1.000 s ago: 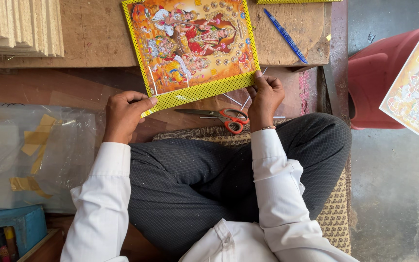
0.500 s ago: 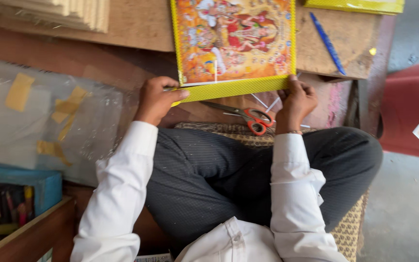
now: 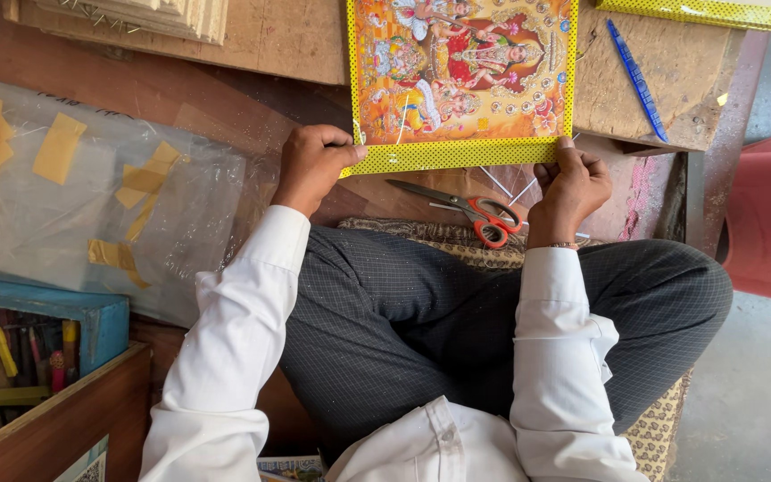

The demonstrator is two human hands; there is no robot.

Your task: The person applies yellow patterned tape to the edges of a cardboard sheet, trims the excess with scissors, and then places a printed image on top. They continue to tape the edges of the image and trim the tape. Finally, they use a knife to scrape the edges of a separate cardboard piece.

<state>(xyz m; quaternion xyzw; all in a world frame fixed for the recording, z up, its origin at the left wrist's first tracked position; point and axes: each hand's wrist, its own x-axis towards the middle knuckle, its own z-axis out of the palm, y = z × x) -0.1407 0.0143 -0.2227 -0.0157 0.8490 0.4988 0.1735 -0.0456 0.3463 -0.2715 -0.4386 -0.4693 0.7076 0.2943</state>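
Left hand: fingers curled, pinching near-left corner of yellow-bordered picture print | right hand: fingers curled, thumb on top, pinching near-right corner | print: flat on wooden board, near edge overhanging | red-handled scissors: just below print, between hands | blue pen: right of print.

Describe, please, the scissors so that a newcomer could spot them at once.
Start at the colourful yellow-bordered picture held by both hands on the wooden board. Just below its lower edge, between the hands, lie the red-handled metal scissors. Their red loops set them apart from the blue pen farther up.
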